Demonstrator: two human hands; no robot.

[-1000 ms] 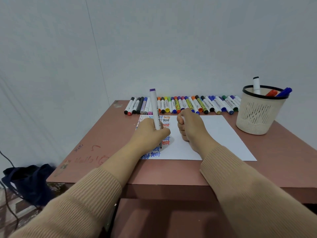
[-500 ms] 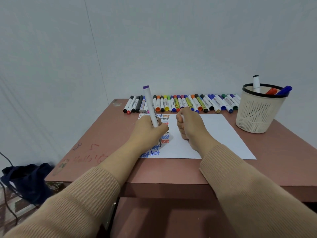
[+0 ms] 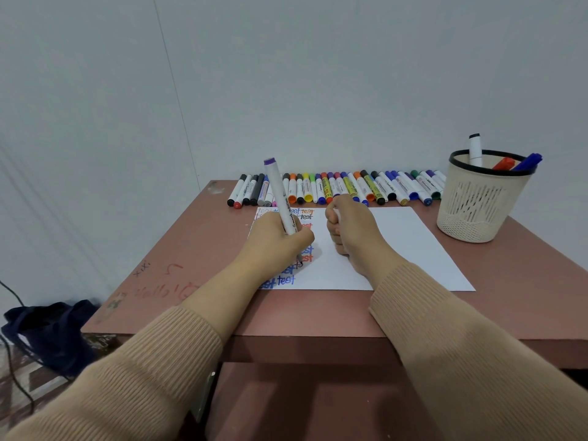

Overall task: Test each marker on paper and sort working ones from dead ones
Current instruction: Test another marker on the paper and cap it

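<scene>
My left hand (image 3: 276,241) grips a white marker with a purple end (image 3: 280,195), its tip down on the white paper (image 3: 407,246) among several coloured "test" words. My right hand (image 3: 350,230) rests as a fist on the paper and holds something small and white, probably the marker's cap; most of it is hidden. A row of several capped markers (image 3: 337,187) lies along the table's far edge. A cream mesh basket (image 3: 477,205) at the right holds three markers.
The brown table (image 3: 197,249) has scribbles on its left side and stands against a pale wall. A dark blue bag (image 3: 47,332) and a black cable lie on the floor to the left.
The marker in my left hand has tilted a little to the left and its tip has shifted on the paper. My right hand has stayed in place.
</scene>
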